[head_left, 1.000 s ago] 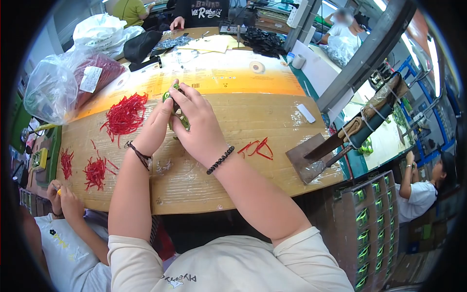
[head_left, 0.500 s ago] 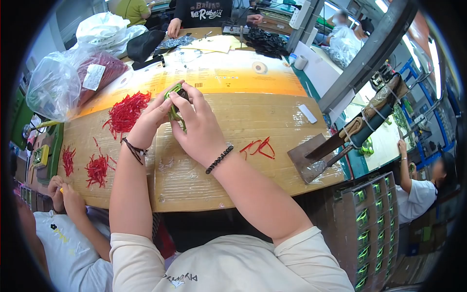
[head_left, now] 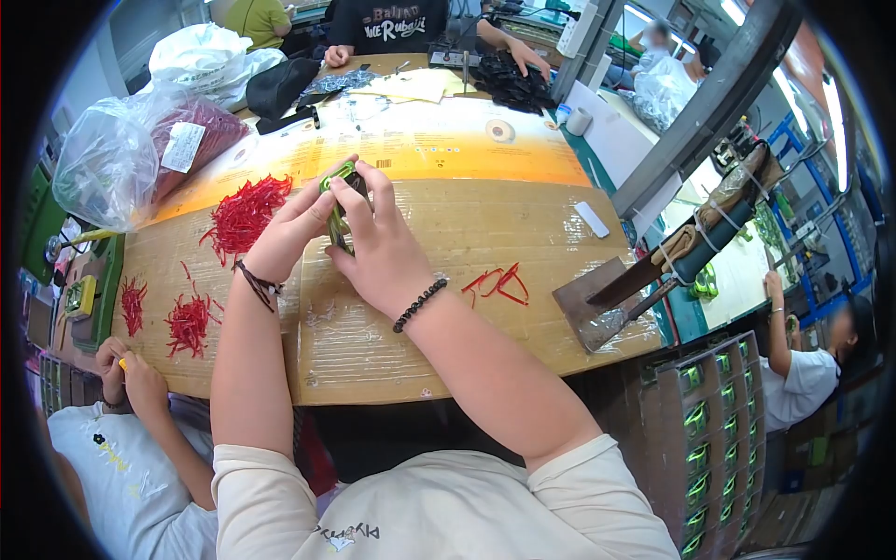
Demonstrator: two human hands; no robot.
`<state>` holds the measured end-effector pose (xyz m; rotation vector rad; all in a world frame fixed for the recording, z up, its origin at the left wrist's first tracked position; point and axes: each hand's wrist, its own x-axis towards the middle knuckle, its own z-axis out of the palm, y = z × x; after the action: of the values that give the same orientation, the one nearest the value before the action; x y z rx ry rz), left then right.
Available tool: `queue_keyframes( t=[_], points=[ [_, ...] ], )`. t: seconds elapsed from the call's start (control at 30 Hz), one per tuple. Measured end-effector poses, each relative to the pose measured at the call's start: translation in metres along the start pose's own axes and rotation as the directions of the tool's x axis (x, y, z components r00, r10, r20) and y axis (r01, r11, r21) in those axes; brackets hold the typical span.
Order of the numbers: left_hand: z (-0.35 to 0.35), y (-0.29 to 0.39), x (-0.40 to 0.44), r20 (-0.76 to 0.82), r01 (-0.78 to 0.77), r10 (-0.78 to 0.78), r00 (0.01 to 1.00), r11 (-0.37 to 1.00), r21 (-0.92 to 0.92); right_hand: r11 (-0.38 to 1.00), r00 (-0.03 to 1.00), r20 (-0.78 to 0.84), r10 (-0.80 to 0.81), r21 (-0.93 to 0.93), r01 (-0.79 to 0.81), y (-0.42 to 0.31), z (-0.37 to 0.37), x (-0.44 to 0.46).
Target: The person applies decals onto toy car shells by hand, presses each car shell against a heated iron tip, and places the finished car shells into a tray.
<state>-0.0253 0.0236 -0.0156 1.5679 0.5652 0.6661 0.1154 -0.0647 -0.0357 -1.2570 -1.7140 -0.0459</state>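
Note:
Both hands meet above the table around a small bright green and black piece (head_left: 342, 191), frame-like in shape; its exact kind I cannot make out. My left hand (head_left: 303, 219) closes on its left side, with the thumb along the near edge. My right hand (head_left: 373, 224) grips it from the right, fingers bent over the top. Much of the piece is hidden by my fingers. Just left of my left hand lies a large heap of thin red strips (head_left: 245, 213). A few loose red strips (head_left: 499, 283) lie right of my right wrist.
Smaller red heaps (head_left: 189, 322) lie at the left, near a co-worker's hands (head_left: 131, 369). Plastic bags (head_left: 107, 168) stand back left. A metal post with a base plate (head_left: 597, 303) rises at the right. A rack of green pieces (head_left: 700, 439) stands below right. Another person sits opposite.
The green and black piece has turned slightly in my hands, which stay in nearly the same place. Across the table, a person's hand has reached onto the black pile.

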Motion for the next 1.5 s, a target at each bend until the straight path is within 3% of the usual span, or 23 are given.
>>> queue_keyframes(
  t=[0.2,0.6,0.77,1.07,1.5],
  points=[
    [-0.003,-0.006,0.001,-0.006,-0.023,0.023,1.000,0.999,-0.042,1.000,1.000,0.004,0.016,-0.027,-0.016,-0.001,0.004,-0.001],
    [-0.009,-0.019,0.006,-0.122,0.078,-0.073,0.990,0.996,0.038,0.998,0.998,-0.014,0.056,0.024,-0.055,0.000,0.003,0.001],
    [-0.011,-0.018,0.006,-0.078,0.080,-0.082,0.994,0.996,-0.037,0.994,0.997,0.015,0.074,0.078,-0.075,0.002,0.000,0.002],
    [-0.012,-0.014,0.002,-0.031,0.053,-0.056,0.998,0.995,-0.088,0.999,0.998,0.041,0.041,0.005,-0.041,0.001,0.000,0.002],
    [-0.006,0.000,-0.002,0.022,0.045,-0.042,0.999,0.982,-0.186,1.000,1.000,-0.018,0.009,0.023,-0.009,0.002,0.004,0.001]
  ],
)
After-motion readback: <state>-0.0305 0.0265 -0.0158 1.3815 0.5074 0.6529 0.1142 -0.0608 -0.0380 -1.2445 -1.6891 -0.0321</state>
